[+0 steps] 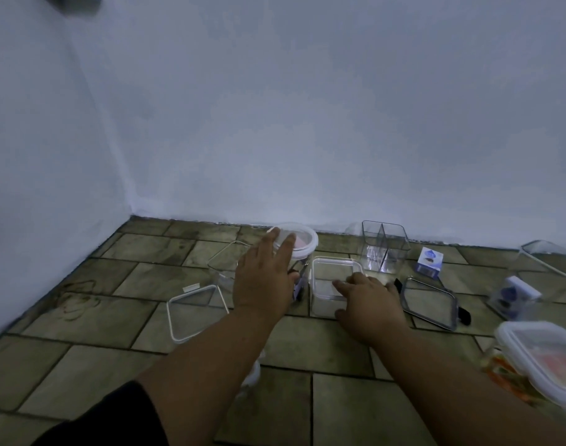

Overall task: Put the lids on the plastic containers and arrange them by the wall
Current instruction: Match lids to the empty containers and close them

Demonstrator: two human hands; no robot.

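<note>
On the tiled floor [307,349] near the wall [307,123], both hands were out over the containers. Left hand [264,278] was open, fingers spread, reaching over a round tub [302,244] with a white lid on, pink showing through; fingertips overlapped its lid, contact unclear. Right hand [370,302] was flat, fingers loosely curled on the near right edge of a square clear box [335,284], no lid on it, not a real grip. Left of the left hand stood an open clear box [225,263], and nearer, a white-rimmed square lid [194,312] lay flat on the tiles. Right of the right hand, a dark-rimmed lid [431,302] with black clips lay flat. Far side, a divided clear box [383,246] stood close to the wall, a small blue-white carton [430,260] just right of it. Far right, another clear tray [552,257] lay open. Near right corner, a lidded container [542,362] with pink contents, partly cut off.
</note>
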